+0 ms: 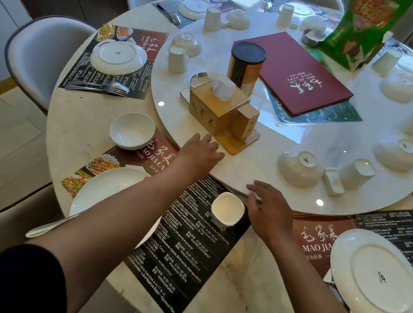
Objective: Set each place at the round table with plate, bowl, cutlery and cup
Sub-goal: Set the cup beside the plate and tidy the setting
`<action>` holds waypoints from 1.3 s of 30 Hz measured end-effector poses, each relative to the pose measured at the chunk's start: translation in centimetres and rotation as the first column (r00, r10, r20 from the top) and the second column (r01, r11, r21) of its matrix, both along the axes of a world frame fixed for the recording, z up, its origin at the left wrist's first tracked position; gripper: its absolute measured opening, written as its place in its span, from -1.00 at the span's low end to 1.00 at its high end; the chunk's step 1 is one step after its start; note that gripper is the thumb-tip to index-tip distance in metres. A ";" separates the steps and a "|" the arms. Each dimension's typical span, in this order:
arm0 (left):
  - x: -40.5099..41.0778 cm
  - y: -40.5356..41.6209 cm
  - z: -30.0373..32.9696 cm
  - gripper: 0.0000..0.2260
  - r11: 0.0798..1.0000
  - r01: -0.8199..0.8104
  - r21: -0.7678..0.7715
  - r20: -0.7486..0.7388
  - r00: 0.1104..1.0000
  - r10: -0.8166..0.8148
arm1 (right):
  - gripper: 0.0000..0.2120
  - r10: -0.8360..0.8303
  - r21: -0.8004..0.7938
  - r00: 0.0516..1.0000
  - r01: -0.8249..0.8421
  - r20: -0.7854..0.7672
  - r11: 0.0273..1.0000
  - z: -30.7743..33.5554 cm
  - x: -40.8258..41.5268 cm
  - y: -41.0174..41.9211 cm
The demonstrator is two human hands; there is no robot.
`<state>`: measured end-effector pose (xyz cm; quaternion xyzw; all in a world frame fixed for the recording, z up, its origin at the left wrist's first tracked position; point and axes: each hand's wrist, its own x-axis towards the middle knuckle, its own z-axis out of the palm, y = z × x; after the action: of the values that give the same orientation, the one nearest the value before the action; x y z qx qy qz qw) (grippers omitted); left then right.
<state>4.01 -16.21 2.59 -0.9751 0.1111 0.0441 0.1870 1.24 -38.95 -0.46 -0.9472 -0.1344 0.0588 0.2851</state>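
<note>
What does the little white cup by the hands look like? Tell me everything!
The little white cup looks like glazed ceramic, with a rounded-square rim and no handle in view. It stands upright, mouth up, and looks empty. It sits on the black printed part of the placemat, near the turntable's edge. The right hand hovers open just beside it; whether the fingers touch it is unclear.
</note>
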 end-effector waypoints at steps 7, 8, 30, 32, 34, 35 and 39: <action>0.6 0.7 0.5 -0.86 0.996 0.087 0.013 -0.031 0.996 -0.086 | -0.73 0.010 -0.003 0.999 -0.010 -0.035 1.000 -0.6 0.6 -0.9; 0.2 0.9 0.3 -0.86 0.994 0.106 -0.005 -0.019 0.994 -0.106 | -0.72 0.012 0.004 0.999 -0.012 -0.038 1.000 -0.5 0.6 -1.0; -6.9 -0.5 -1.7 -0.65 0.962 0.096 -0.257 -0.170 0.975 -0.143 | -0.58 0.074 -0.050 0.995 -0.078 -0.069 0.996 -0.8 -0.9 -1.3; -7.0 -0.6 -1.8 -0.59 0.961 0.067 -0.269 -0.185 0.975 -0.120 | -0.58 0.076 -0.042 0.995 -0.079 -0.065 0.996 -0.7 -0.9 -1.3; -7.2 -0.6 -1.7 -0.48 0.955 0.012 -0.298 -0.217 0.973 -0.080 | -0.59 0.089 -0.050 0.994 -0.092 -0.061 0.995 -0.6 -0.9 -1.4; -7.3 -0.6 -1.5 -0.43 0.949 -0.020 -0.314 -0.230 0.972 -0.056 | -0.59 0.099 -0.061 0.993 -0.103 -0.060 0.993 -0.5 -0.9 -1.4; -7.2 -0.4 0.2 -0.43 0.919 -0.108 -0.378 -0.218 0.976 0.025 | -0.63 0.071 0.012 0.996 -0.071 -0.050 0.997 0.3 -0.1 -1.7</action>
<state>-3.18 -16.64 2.77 -0.9859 0.1031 0.1296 -0.0238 1.10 -40.66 -0.17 -0.9386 -0.1611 0.0919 0.2908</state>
